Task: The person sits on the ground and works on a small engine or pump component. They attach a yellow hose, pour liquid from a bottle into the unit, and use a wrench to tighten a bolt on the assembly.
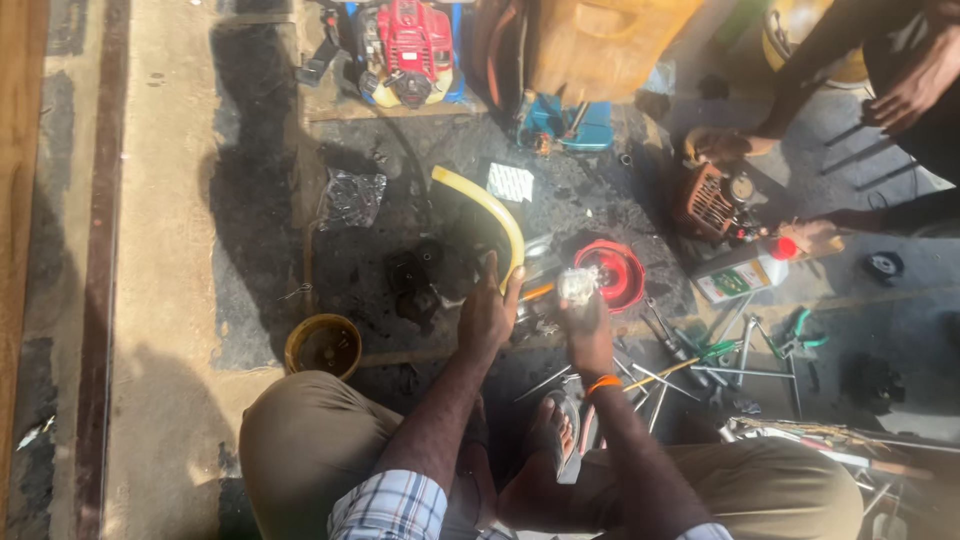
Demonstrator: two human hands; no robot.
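The left hand [487, 318] has its fingers clenched round the lower end of the yellow hose [487, 213] — its long axis arcs up and left, away from the red funnel [612, 273]. Just left of that funnel, the right hand [588, 325] grips a small crumpled clear piece [578, 285].

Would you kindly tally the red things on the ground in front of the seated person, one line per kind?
Red round funnel-like bowl, beside the right hand: 1
Red small engine, at the top: 1
Red bottle cap, on the white bottle: 1
Total: 3
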